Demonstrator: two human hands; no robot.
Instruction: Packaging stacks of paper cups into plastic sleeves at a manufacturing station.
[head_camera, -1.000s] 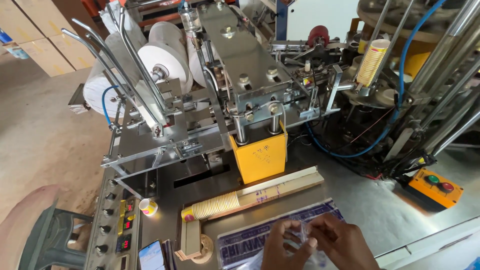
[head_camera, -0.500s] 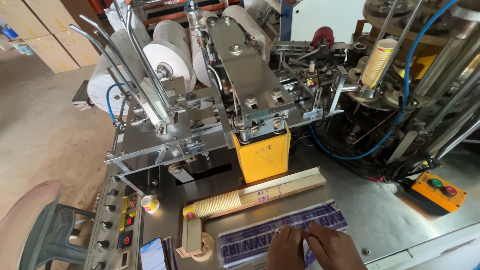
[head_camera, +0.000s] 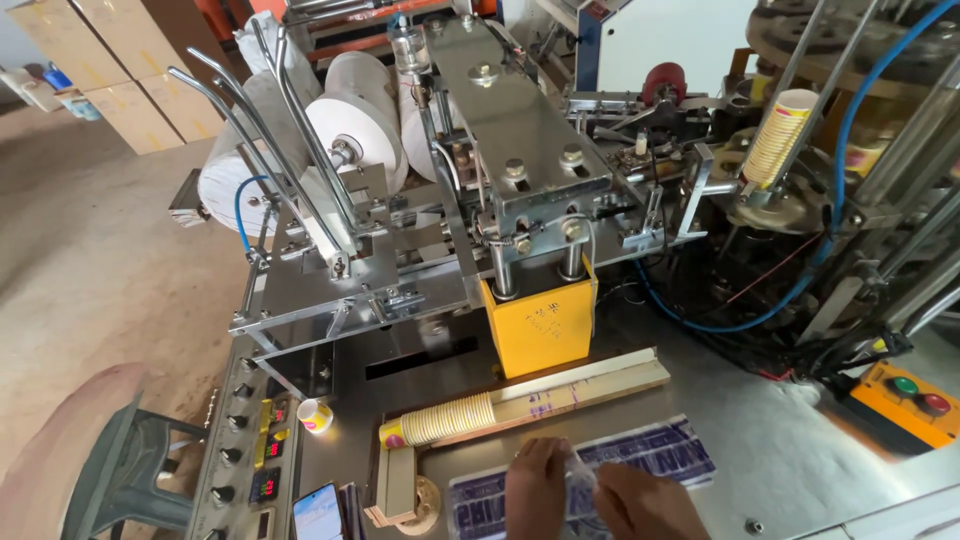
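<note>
My left hand (head_camera: 535, 488) and my right hand (head_camera: 640, 508) meet at the bottom edge of the view, above a flat stack of blue-printed paper blanks (head_camera: 660, 452) on the steel machine table (head_camera: 770, 450). Both pinch a small piece of clear plastic (head_camera: 580, 478) between them. Just beyond my hands, a sleeve of nested paper cups (head_camera: 440, 420) lies on its side in a long wooden tray (head_camera: 600, 385).
A yellow block (head_camera: 535, 325) stands behind the tray, under the metal press head (head_camera: 520, 140). White paper rolls (head_camera: 350, 130) sit at the back left. A control panel (head_camera: 250, 450), small cup (head_camera: 315, 415) and phone (head_camera: 318, 512) lie to the left. An orange button box (head_camera: 910, 400) is at the right.
My hands dropped from a raised position onto the printed blanks, then drew together on the clear plastic. The view shifted slightly down and right.
</note>
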